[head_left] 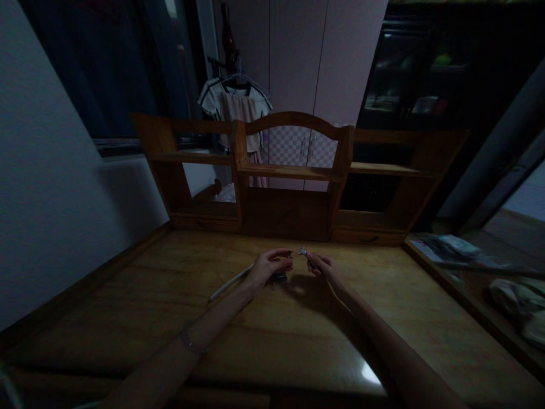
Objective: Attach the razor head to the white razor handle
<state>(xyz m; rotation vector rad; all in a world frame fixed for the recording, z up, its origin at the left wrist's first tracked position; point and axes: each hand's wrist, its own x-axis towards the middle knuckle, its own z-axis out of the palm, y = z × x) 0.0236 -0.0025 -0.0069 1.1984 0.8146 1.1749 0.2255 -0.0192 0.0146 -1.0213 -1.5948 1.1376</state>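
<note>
From the head view, the only one here, the right hand (322, 266) has its fingers wrapped round the handle of a small tool with a shiny forked head (302, 250), kinda wrench-looking but too tiny to be sure. It's gripped well back, I'd guess so the metal end stays clear and aims at the other hand. The left hand (271, 266) has thumb and index closed in a pinch on what looks like a small dark piece (290, 255), probably at the very fingertips so it sticks out where the tool can get at it. Both sit just above the middle of the surface (170, 284), close together but not touching. Right below the left palm there's a dark chunky thing (280, 277); can't tell if it's held or just lying there. A slim, pale, smooth rod or cable (230, 284) slants away beside the left wrist. Surface is yellowish wood with visible grain, glossy enough to throw back a bright spot, and the shelf unit (293, 119) behind is browner wood with a curved top rail.
</note>
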